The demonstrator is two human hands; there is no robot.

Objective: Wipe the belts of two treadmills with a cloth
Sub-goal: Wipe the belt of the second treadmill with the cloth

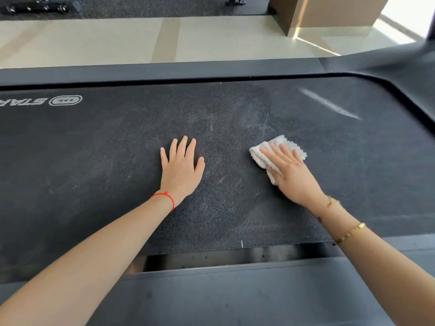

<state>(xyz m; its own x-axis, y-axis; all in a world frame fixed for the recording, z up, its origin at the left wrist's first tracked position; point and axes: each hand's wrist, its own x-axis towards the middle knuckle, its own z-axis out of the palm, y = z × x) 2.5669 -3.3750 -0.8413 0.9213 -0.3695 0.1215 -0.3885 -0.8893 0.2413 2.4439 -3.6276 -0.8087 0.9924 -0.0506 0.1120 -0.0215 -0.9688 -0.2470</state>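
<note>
The right hand (290, 175) presses the white cloth (277, 154) flat-fingered at three o'clock on the belt (117, 142), the left hand (181, 168) braces open beside it; dusty smears remain, so wiping looks unfinished.

Belt (117, 149): dark textured treadmill surface, dusty pale smears, lying flat.
Cloth (280, 147): white fluffy, folded, flat on belt's right part.

A gym: treadmill belt (117, 149), rubber flooring (141, 7).
</note>
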